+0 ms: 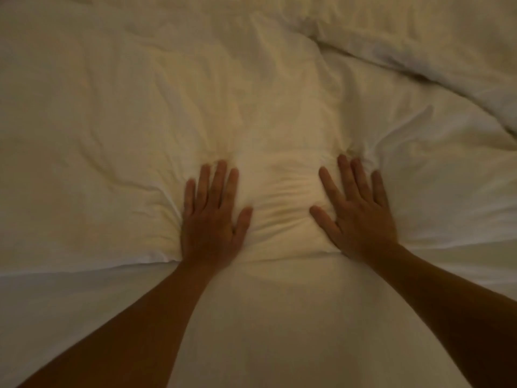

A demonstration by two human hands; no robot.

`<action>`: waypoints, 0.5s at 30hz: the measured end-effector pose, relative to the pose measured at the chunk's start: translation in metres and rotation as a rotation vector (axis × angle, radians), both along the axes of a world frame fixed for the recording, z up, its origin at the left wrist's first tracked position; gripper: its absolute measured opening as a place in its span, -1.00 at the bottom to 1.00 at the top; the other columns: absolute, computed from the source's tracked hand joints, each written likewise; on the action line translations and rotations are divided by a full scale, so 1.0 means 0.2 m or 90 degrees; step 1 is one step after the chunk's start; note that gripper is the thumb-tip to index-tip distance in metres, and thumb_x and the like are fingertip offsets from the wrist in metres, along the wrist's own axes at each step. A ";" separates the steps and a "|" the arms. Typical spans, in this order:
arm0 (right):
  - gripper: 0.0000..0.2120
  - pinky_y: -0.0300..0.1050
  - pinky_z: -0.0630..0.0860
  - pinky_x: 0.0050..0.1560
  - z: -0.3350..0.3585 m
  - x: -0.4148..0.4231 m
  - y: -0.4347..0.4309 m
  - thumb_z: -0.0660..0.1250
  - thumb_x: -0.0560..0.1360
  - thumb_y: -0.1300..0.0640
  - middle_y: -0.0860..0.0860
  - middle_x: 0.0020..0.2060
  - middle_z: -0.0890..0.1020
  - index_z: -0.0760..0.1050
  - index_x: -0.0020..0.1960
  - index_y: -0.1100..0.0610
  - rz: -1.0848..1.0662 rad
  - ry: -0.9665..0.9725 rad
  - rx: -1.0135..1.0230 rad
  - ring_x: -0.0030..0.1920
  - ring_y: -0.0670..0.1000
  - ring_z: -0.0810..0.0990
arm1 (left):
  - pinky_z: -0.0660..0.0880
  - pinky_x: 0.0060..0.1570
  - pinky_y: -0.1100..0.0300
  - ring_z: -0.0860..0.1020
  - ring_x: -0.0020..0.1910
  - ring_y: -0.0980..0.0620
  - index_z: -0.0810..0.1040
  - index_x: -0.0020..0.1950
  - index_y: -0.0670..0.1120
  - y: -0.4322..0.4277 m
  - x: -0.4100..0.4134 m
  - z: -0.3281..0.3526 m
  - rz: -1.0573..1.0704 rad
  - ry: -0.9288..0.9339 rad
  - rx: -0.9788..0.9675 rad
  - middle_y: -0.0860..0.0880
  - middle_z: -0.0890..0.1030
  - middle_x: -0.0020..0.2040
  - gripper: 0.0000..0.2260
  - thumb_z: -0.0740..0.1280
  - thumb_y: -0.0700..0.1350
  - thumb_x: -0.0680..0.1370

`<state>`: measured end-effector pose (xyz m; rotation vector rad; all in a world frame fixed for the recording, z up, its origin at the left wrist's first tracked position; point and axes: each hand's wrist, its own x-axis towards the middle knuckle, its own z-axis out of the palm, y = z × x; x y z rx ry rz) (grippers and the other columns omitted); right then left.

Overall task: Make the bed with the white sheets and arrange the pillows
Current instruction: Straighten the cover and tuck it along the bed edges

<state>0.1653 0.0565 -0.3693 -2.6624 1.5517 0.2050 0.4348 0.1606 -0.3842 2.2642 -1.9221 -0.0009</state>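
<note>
- Left hand [214, 222] lies palm down on a white pillow [279, 130], fingers straight and close together, thumb spread toward the middle; it grips nothing and only presses.
- The right hand [359, 217] is set the same way just beside it, flat and released, with its fingers fanned a little wider and its thumb pointing inward.
- Both hands sit near the pillow's near edge, apart from each other, with a strip of cloth between them.
- That strip is bunched into fine ripples running from one thumb to the other.
- The pillow sinks under each palm, and deeper folds spread outward from the fingertips, sharpest beyond the right hand.
- The rest of the pillow's surface is softly wrinkled, and it looks cream in the dim, warm light.
- It lies across the bed and reaches the left edge of view; its near seam shows as a pale line on both sides of the wrists.
- A smooth white sheet [265, 331] covers the bed on the near side of the pillow, and two bare forearms [126, 331] cross it.
- A second puffy fold of white bedding [419, 32] lies at the far right, touching the pillow along a shadowed crease; I cannot tell whether it is a pillow or a duvet.
</note>
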 end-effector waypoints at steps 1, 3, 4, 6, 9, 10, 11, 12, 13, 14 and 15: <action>-0.28 0.27 -0.05 0.58 -0.01 0.00 -0.01 -0.08 0.60 -0.38 0.10 0.65 -0.04 -0.04 0.66 -0.09 0.001 0.001 -0.001 0.64 0.14 -0.08 | 0.05 0.55 -0.23 0.01 0.65 -0.15 0.13 0.66 -0.07 -0.01 0.00 0.00 -0.004 0.001 -0.002 -0.10 0.10 0.66 -0.39 0.09 0.17 0.67; -0.29 0.28 -0.04 0.58 -0.01 0.00 0.00 -0.08 0.60 -0.38 0.10 0.65 -0.04 -0.03 0.66 -0.09 0.001 0.000 0.007 0.64 0.14 -0.07 | 0.05 0.55 -0.24 0.01 0.64 -0.15 0.14 0.65 -0.07 -0.01 0.00 0.00 -0.008 -0.002 0.002 -0.10 0.10 0.66 -0.39 0.09 0.17 0.67; -0.29 0.27 -0.04 0.57 -0.01 0.01 0.00 -0.08 0.60 -0.38 0.10 0.65 -0.04 -0.03 0.66 -0.09 0.002 0.000 0.011 0.64 0.14 -0.07 | 0.05 0.55 -0.24 0.01 0.65 -0.15 0.14 0.66 -0.07 -0.01 0.00 0.00 -0.008 -0.006 0.004 -0.10 0.10 0.66 -0.40 0.09 0.17 0.67; -0.29 0.26 -0.04 0.58 0.00 0.01 -0.01 -0.07 0.60 -0.39 0.08 0.66 -0.05 -0.02 0.66 -0.11 -0.004 -0.009 0.021 0.64 0.12 -0.07 | 0.04 0.56 -0.23 0.01 0.65 -0.14 0.13 0.66 -0.07 -0.01 0.00 0.02 -0.005 -0.013 0.005 -0.09 0.10 0.66 -0.40 0.07 0.17 0.67; -0.29 0.24 -0.06 0.58 0.04 0.00 -0.01 -0.05 0.59 -0.41 0.06 0.66 -0.04 0.00 0.65 -0.13 -0.001 -0.038 0.041 0.64 0.11 -0.06 | 0.04 0.56 -0.21 0.01 0.65 -0.12 0.14 0.65 -0.07 -0.02 -0.01 0.06 0.000 -0.027 0.027 -0.07 0.10 0.66 -0.40 0.06 0.17 0.66; -0.29 0.24 -0.07 0.58 0.06 0.00 -0.01 -0.05 0.58 -0.41 0.05 0.66 -0.02 0.03 0.65 -0.14 0.002 -0.053 0.057 0.64 0.11 -0.05 | 0.04 0.56 -0.21 0.03 0.65 -0.12 0.15 0.65 -0.07 -0.01 -0.01 0.08 0.001 -0.031 0.038 -0.07 0.10 0.66 -0.40 0.04 0.17 0.66; -0.29 0.23 -0.07 0.59 0.10 -0.01 -0.02 -0.07 0.57 -0.42 0.05 0.65 0.01 0.06 0.65 -0.14 0.008 -0.074 0.084 0.64 0.10 -0.03 | 0.06 0.56 -0.21 0.05 0.64 -0.13 0.17 0.65 -0.08 -0.01 -0.02 0.10 0.005 -0.035 0.046 -0.08 0.12 0.66 -0.40 0.03 0.18 0.66; -0.28 0.22 -0.06 0.59 0.15 -0.02 -0.04 -0.10 0.56 -0.42 0.05 0.65 0.06 0.08 0.64 -0.14 0.024 -0.099 0.115 0.64 0.10 0.00 | 0.08 0.55 -0.21 0.10 0.63 -0.15 0.19 0.64 -0.10 -0.01 -0.03 0.12 0.010 -0.036 0.053 -0.09 0.15 0.65 -0.39 0.03 0.18 0.65; -0.27 0.19 -0.02 0.59 0.20 -0.03 -0.07 -0.13 0.56 -0.42 0.04 0.64 0.12 0.11 0.64 -0.12 0.046 -0.125 0.146 0.63 0.09 0.06 | 0.11 0.54 -0.22 0.15 0.61 -0.18 0.22 0.63 -0.11 -0.02 -0.03 0.15 0.019 -0.036 0.058 -0.11 0.19 0.64 -0.39 0.04 0.18 0.65; -0.27 0.16 0.06 0.58 0.27 -0.09 -0.12 -0.15 0.56 -0.39 0.03 0.61 0.22 0.16 0.63 -0.09 0.071 -0.157 0.165 0.61 0.08 0.14 | 0.14 0.52 -0.24 0.21 0.59 -0.21 0.24 0.61 -0.13 -0.04 -0.06 0.19 0.031 -0.041 0.054 -0.12 0.23 0.62 -0.38 0.05 0.18 0.64; -0.30 0.13 0.15 0.55 0.33 -0.15 -0.18 -0.13 0.58 -0.34 0.02 0.56 0.33 0.24 0.60 -0.05 0.091 -0.192 0.166 0.58 0.07 0.24 | 0.17 0.50 -0.25 0.26 0.56 -0.23 0.26 0.60 -0.14 -0.08 -0.10 0.24 0.039 -0.041 0.046 -0.13 0.26 0.61 -0.39 0.06 0.17 0.63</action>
